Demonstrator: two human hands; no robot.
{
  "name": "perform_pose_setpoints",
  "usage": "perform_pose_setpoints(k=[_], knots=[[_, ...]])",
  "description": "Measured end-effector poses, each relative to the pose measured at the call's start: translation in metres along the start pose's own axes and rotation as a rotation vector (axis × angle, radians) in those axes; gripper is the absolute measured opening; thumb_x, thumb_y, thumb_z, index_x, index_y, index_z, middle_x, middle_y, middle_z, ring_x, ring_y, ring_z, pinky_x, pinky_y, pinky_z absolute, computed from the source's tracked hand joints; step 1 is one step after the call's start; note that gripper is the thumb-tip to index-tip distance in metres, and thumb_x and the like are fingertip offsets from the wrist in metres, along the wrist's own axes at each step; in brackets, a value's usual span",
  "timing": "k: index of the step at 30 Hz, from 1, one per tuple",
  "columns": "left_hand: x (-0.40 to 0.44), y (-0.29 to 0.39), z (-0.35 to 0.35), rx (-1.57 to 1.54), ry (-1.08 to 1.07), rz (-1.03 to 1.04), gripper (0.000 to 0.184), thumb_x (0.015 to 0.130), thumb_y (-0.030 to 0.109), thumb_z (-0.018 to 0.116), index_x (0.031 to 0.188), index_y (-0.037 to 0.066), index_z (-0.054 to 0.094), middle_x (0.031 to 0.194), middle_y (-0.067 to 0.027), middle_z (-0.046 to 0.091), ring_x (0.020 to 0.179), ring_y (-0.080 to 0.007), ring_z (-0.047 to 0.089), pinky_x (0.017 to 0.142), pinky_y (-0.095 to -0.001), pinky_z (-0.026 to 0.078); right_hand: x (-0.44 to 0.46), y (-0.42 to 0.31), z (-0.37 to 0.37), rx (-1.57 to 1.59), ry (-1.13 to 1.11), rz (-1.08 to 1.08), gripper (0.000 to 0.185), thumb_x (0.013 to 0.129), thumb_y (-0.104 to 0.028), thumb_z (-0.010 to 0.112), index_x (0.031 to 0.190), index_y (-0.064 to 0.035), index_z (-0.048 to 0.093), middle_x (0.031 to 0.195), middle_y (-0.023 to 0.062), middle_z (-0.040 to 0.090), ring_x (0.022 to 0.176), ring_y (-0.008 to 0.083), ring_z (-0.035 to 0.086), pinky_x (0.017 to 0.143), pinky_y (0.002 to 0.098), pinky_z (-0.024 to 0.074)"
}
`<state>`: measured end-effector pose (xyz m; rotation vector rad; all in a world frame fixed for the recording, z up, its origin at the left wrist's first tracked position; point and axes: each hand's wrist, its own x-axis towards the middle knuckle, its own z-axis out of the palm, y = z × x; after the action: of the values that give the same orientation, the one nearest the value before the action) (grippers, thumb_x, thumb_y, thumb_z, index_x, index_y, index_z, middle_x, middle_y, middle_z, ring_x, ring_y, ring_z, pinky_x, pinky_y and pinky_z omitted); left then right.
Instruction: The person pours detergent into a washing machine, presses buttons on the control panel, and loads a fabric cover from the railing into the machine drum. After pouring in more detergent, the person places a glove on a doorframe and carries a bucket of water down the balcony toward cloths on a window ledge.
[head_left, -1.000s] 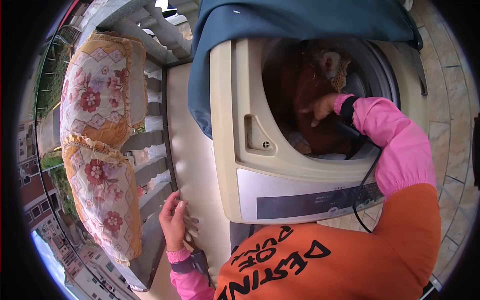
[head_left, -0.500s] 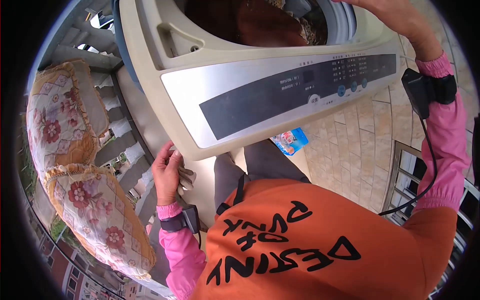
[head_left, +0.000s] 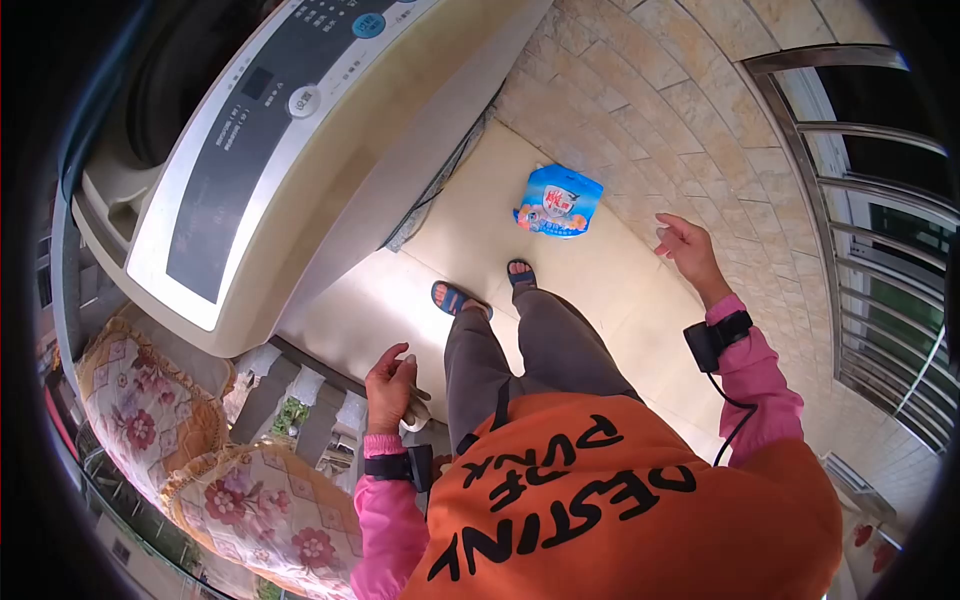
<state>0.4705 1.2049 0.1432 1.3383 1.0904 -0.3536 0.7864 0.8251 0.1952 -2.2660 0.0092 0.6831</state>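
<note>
My left hand [head_left: 390, 388] is low beside the washing machine [head_left: 310, 165], its fingers curled round a pale, crumpled thing [head_left: 416, 410] that looks like cloth and is mostly hidden. My right hand [head_left: 690, 258] hangs in the air on the right, empty, its fingers loosely bent and apart. Between that hand and the machine, a blue printed pouch of laundry detergent [head_left: 558, 202] lies on the tiled floor. The machine's control panel [head_left: 235, 150] faces up at the upper left, and its dark tub opening is only partly in view.
Two flowered, padded cloths [head_left: 265, 500] hang over the balcony railing at the lower left. A brick-patterned wall [head_left: 680, 110] runs along the right, with a barred window [head_left: 870, 190]. My sandalled feet [head_left: 460, 298] stand on the pale floor [head_left: 620, 320].
My view has swung right and down. My right hand has left the washing machine's rim and come down over the floor. The left hand still holds the pale thing.
</note>
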Motion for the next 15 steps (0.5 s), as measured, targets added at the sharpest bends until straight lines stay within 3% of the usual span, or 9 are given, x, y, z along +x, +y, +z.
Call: perform_pose_setpoints(k=[3,5,8,10,12,13,15], knots=[[0.004,-0.029,0.033,0.126,-0.024,-0.033,0.031,0.081,0.015,0.062,0.109,0.001,0.061,0.07,-0.004,0.06,0.063,-0.0079,0.051,0.058,-0.0239,0.043,-0.012,0.086,0.012,-0.052,-0.073,0.161,0.032,0.082,-0.014,0.06,0.11,0.0001,0.059,0.074,0.0102,0.063,0.06,0.0151,0.062,0.058,0.0265,0.0471],[0.001,-0.042,0.056,0.256,-0.053,-0.071,0.03,0.082,0.014,0.061,0.109,0.003,0.061,0.075,-0.0077,0.064,0.07,-0.0108,0.058,0.065,-0.0249,0.045,-0.011,0.132,0.021,-0.064,-0.152,0.311,0.033,0.081,-0.016,0.06,0.109,0.0007,0.059,0.076,0.0117,0.064,0.059,0.0165,0.063,0.057,0.0274,0.0481],[-0.001,-0.057,0.096,0.29,-0.073,-0.134,0.029,0.081,0.015,0.061,0.108,0.003,0.061,0.077,-0.0088,0.065,0.07,-0.0121,0.059,0.066,-0.0256,0.046,0.0,0.199,0.032,-0.051,-0.225,0.387,0.034,0.08,-0.018,0.059,0.108,-0.0001,0.06,0.077,0.0117,0.064,0.059,0.018,0.064,0.057,0.0282,0.0488],[0.005,-0.071,0.125,0.067,-0.072,-0.167,0.027,0.084,0.015,0.06,0.108,0.004,0.062,0.073,-0.0071,0.064,0.068,-0.01,0.058,0.062,-0.0246,0.046,0.013,0.235,0.043,-0.012,-0.254,0.455,0.033,0.079,-0.018,0.058,0.108,-0.0006,0.061,0.079,0.0116,0.064,0.059,0.0184,0.064,0.055,0.0283,0.0488],[0.016,-0.086,0.152,-0.331,-0.08,-0.363,0.025,0.088,0.017,0.057,0.109,0.003,0.06,0.077,-0.0097,0.065,0.07,-0.0137,0.061,0.064,-0.0262,0.049,0.034,0.273,0.054,0.007,-0.269,0.511,0.034,0.079,-0.018,0.057,0.109,-0.0019,0.06,0.082,0.0108,0.064,0.06,0.0184,0.065,0.054,0.0282,0.0487],[0.02,-0.086,0.166,-0.399,-0.081,-0.398,0.032,0.092,0.023,0.05,0.116,0.002,0.053,0.083,-0.0111,0.064,0.068,-0.0165,0.061,0.063,-0.0277,0.051,0.044,0.294,0.063,0.004,-0.286,0.53,0.034,0.079,-0.018,0.057,0.11,-0.0027,0.06,0.084,0.0102,0.064,0.061,0.018,0.065,0.053,0.028,0.0486],[0.032,-0.092,0.184,-0.516,-0.126,-0.426,0.041,0.091,0.031,0.05,0.122,0.004,0.046,0.09,-0.0122,0.063,0.07,-0.0178,0.061,0.064,-0.0302,0.052,0.067,0.34,0.081,0.009,-0.294,0.598,0.036,0.08,-0.018,0.057,0.113,-0.0036,0.058,0.087,0.0096,0.064,0.063,0.0176,0.065,0.053,0.027,0.0484]])
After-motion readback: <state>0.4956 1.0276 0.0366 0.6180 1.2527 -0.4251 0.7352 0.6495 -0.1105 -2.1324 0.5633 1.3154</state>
